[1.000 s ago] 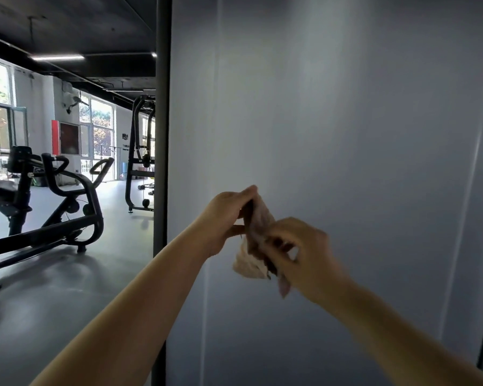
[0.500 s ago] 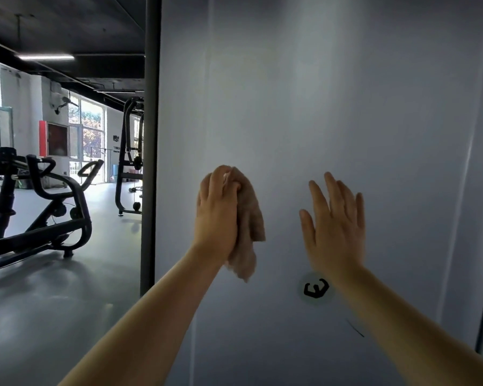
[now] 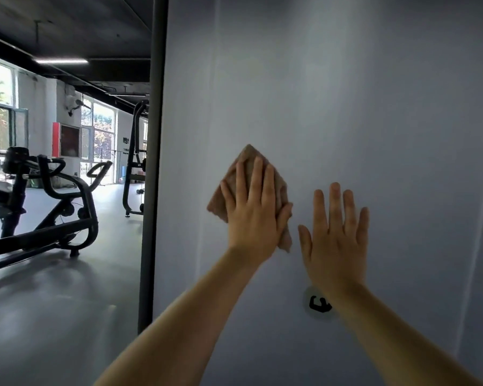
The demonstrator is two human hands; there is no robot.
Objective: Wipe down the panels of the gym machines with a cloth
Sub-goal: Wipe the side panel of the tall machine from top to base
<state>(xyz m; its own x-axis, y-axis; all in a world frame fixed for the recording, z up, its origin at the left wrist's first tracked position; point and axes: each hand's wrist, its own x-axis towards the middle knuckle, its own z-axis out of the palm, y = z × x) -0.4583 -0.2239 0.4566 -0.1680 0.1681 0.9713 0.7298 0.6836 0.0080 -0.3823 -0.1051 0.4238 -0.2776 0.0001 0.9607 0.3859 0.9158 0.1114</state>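
Observation:
A tall pale grey panel (image 3: 346, 107) of a gym machine fills the right of the view. My left hand (image 3: 255, 210) presses a tan cloth (image 3: 250, 160) flat against the panel with straight, spread fingers; the cloth shows above, left and right of the hand. My right hand (image 3: 336, 235) lies flat on the bare panel just to the right of the cloth, fingers straight and pointing up. A round sticker with a black mark (image 3: 319, 303) sits on the panel below my right wrist.
A dark vertical post (image 3: 151, 162) edges the panel on its left. Beyond it, a black exercise machine (image 3: 53, 215) stands on the grey floor at the left, and a black rack (image 3: 134, 162) stands farther back near the windows.
A second ago both hands held the bunched cloth in front of the panel. My left hand has since spread it flat against the panel, and my right hand has let go and rests flat beside it.

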